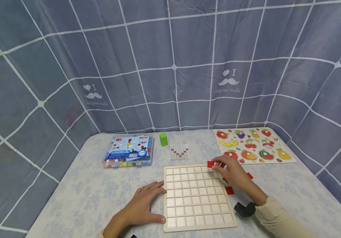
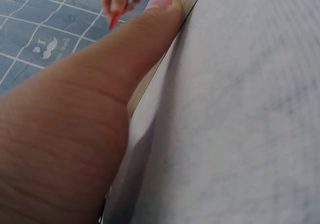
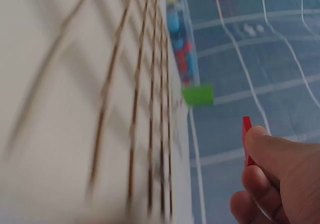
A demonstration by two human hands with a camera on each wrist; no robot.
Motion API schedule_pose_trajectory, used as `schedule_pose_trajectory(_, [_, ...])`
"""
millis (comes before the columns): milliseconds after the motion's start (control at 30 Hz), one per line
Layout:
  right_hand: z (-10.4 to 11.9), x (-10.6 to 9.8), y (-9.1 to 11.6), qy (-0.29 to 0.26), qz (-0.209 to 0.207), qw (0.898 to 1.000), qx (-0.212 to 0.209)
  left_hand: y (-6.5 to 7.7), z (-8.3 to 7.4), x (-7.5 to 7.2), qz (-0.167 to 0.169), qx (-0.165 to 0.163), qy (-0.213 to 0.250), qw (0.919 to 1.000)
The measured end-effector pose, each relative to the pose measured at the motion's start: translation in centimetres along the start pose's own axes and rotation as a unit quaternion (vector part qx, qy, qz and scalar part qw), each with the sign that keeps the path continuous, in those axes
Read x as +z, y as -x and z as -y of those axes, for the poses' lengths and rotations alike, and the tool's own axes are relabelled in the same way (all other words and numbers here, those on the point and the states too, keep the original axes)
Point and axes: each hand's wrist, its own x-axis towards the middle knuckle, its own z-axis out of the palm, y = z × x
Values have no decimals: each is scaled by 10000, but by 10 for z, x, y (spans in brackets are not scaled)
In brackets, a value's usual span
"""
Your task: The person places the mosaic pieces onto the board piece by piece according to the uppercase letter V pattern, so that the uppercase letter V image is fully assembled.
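Note:
A pale wooden grid board [image 1: 198, 201] lies on the table, divided into rows of square cells. My left hand [image 1: 146, 203] rests at its left edge, thumb and fingers spread, with fingertips touching the frame; in the left wrist view the thumb [image 2: 150, 26] presses on the wooden rim. Between thumb and fingers, my right hand [image 1: 231, 170] pinches a red square tile [image 1: 210, 164] above the board's far right corner. The right wrist view shows this red tile [image 3: 246, 139] edge-on. More red tiles lie right of the board, one [image 1: 229, 190] beside its edge and another [image 1: 250, 176] farther right.
Behind the board lies a small pattern card [image 1: 180, 152] with a V of dark squares. A green block [image 1: 163, 139] stands near it. At the back left is a clear box [image 1: 127, 151] of coloured balls; a fruit puzzle board [image 1: 253, 145] lies at the back right.

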Motion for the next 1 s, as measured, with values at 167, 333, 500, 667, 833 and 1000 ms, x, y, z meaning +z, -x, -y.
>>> schedule_pose_trajectory(167, [24,30,-20,-532,492,9961,-509,0,1,3,5,32,-33,10000])
schedule_pose_trajectory(333, [47,56,-31,-768,1082,9877,-821,1,0,3,-13,-24,-161,9999])
schedule_pose_trajectory(500, [58,74,-35,-686,1294,9833,-1084,1,-1,1,-70,-27,-220,9997])
schedule_pose_trajectory(667, [58,88,-34,-829,1543,9802,-926,1,-2,-1,-85,5,-248,9997])
schedule_pose_trajectory(833, [55,99,-32,-840,1564,9788,-1025,1,-1,0,-117,11,-289,9995])
schedule_pose_trajectory(1000, [56,106,-29,-302,1294,9833,-1242,1,-1,1,-94,51,-247,9996])
